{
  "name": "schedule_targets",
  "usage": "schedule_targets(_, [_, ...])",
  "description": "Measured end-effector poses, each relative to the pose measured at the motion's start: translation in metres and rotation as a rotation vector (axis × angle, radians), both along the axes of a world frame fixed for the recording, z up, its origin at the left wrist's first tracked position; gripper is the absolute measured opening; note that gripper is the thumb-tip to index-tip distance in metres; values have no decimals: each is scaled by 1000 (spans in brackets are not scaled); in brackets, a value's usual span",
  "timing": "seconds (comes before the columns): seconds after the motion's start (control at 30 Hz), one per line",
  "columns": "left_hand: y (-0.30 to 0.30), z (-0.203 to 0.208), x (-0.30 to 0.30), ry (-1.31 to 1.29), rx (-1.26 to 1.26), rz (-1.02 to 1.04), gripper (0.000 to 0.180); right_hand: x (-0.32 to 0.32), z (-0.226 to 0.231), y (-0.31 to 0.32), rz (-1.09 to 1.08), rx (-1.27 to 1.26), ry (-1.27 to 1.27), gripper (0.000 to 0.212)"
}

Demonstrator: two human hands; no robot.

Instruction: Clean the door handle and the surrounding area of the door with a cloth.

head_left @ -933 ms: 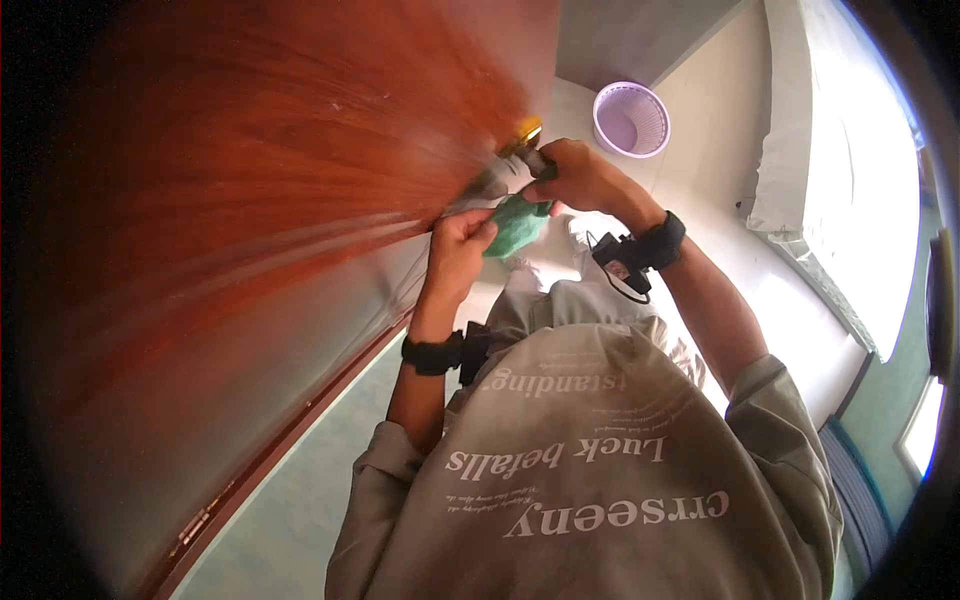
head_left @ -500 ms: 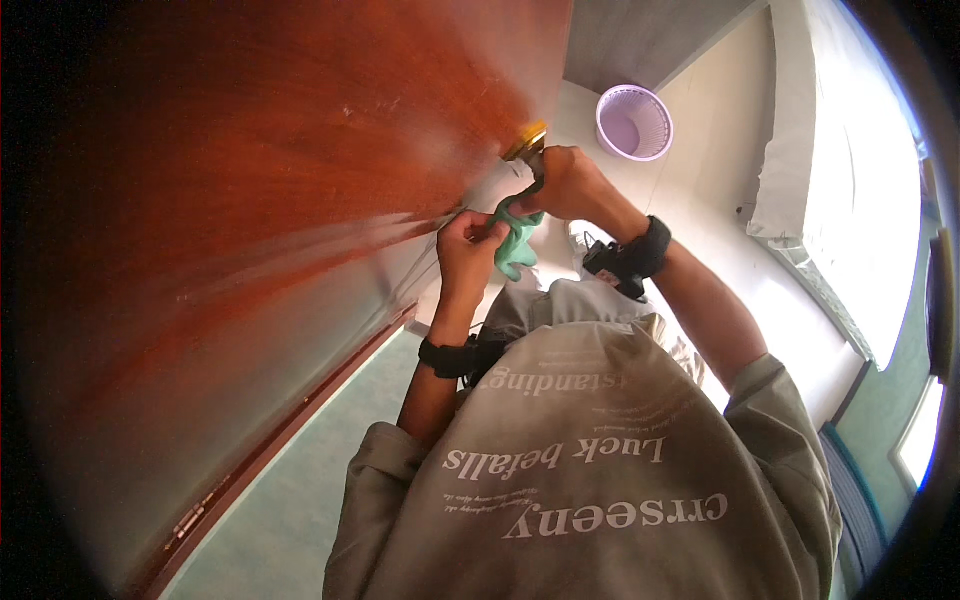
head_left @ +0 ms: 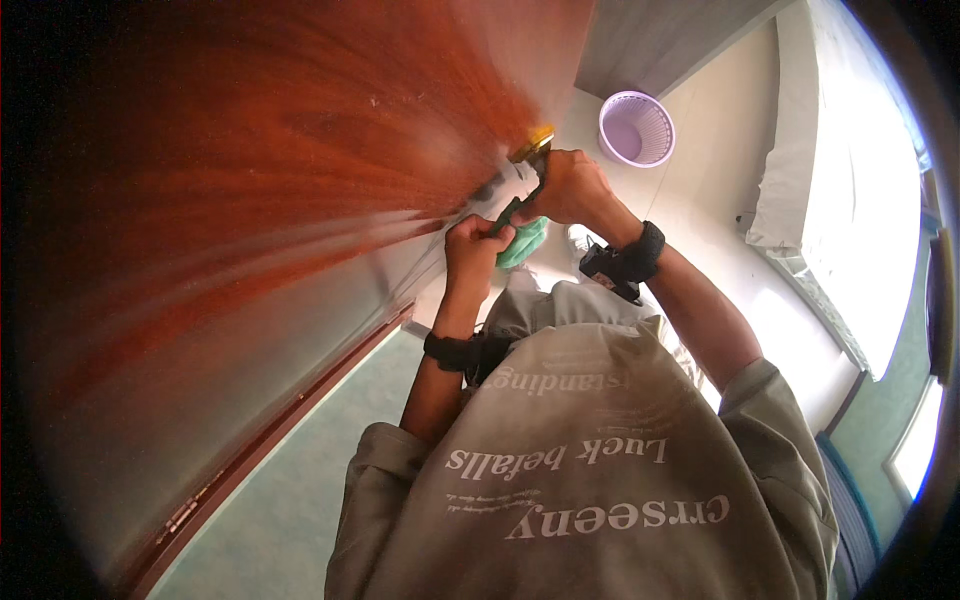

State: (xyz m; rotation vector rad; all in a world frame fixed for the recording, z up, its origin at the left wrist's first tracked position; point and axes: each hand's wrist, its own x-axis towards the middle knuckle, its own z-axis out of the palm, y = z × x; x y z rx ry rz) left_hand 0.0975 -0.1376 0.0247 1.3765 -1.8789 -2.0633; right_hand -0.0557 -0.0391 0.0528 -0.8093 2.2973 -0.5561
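A green cloth point(head_left: 524, 243) hangs between my two hands, beside the edge of a reddish-brown wooden door point(head_left: 330, 130). My left hand point(head_left: 472, 250) pinches one end of it, thumb and fingers closed together. My right hand point(head_left: 572, 188), higher and farther right, is closed on the cloth's other end, right next to a shiny gold-coloured door fitting point(head_left: 537, 138). A dark narrow strip runs between the hands; whether it is shaded cloth or part of the door handle I cannot tell. My right fingertips are partly hidden.
A lilac plastic basket point(head_left: 637, 130) stands on the pale floor beyond my right hand. To the right is a bed or table with a white cover point(head_left: 850, 190). A grey panel point(head_left: 660, 45) rises at the far side, and a pale green wall point(head_left: 270, 480) lies at lower left.
The cloth's hanging part has shifted slightly right and up, and the dark strip between my hands shows more. Both hands keep their grip near the door fitting.
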Motion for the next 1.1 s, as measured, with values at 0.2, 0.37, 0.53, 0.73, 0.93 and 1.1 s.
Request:
schedule_targets(0.2, [-9, 14, 5, 119, 108, -22, 12, -29, 9, 11, 81, -69, -344, 39])
schedule_targets(0.37, [-1, 9, 3, 167, 98, 26, 11, -33, 2, 15, 61, -140, -513, 27])
schedule_targets(0.53, [7, 6, -9, 99, 32, 130, 13, -10, 5, 2, -39, -3, -149, 44])
schedule_targets(0.73, [-4, 17, -2, 141, 49, -25, 5, -32, 9, 9, 40, -78, -497, 37])
schedule_targets(0.93, [3, 13, 5, 222, 102, 25, 7, -30, 0, 14, 19, -109, -579, 30])
schedule_targets(1.1, [10, 1, 3, 120, 43, 73, 9, 4, -20, 10, 24, -93, 77, 38])
